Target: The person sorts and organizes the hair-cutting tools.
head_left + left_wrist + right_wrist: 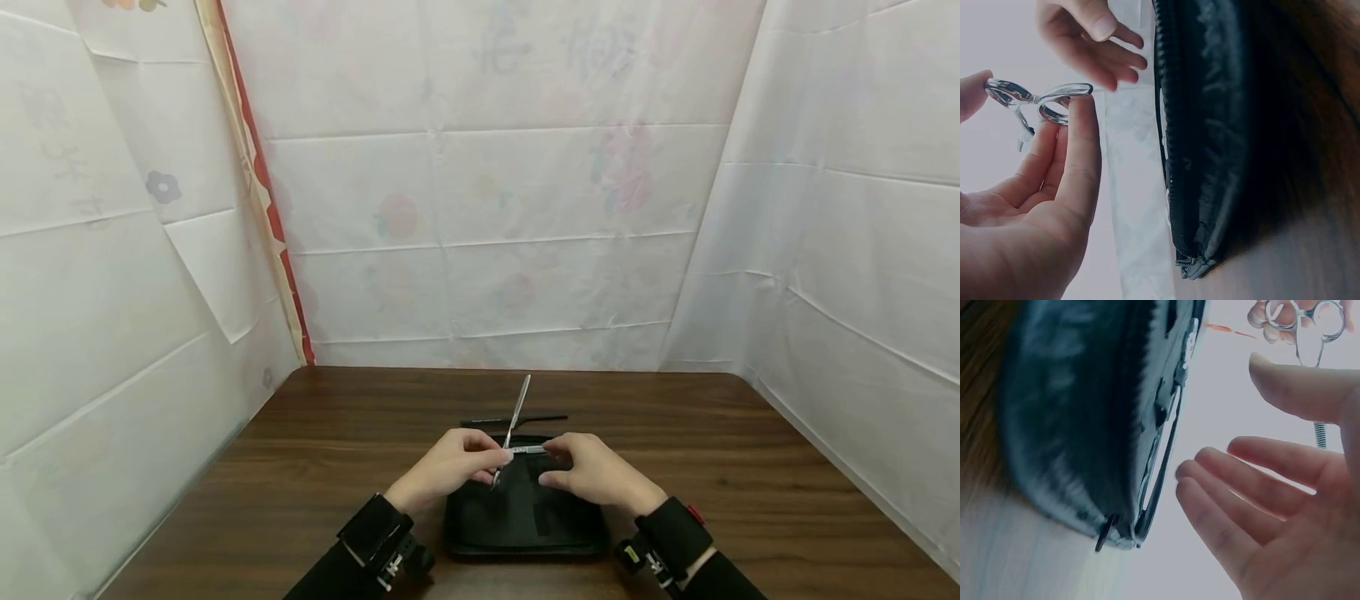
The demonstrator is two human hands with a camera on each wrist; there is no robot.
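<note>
The polished silver metal scissors with two ring handles [518, 410] are held above the black zip-edged case [540, 521] on the dark wood-grain worktop [337, 437], the left hand [453, 468] pinching their rings between thumb and fingers. The right hand [603, 477] has its thumb and fingers spread apart with no firm grip; a narrow silver piece [530, 450] reaches towards it, and whether that belongs to the scissors I cannot tell. The scissors should be light, stiff and rather slippery, so the rings look the surest hold, keeping skin off the blades. The case looks soft-sided and likely to give; its outer rim would be the place to steady it. A thin black rod-like item [546, 418] lies just behind the case. Sideways room lies left and right of the case, while white printed sheets [570, 192] bound the worktop's back and sides.
</note>
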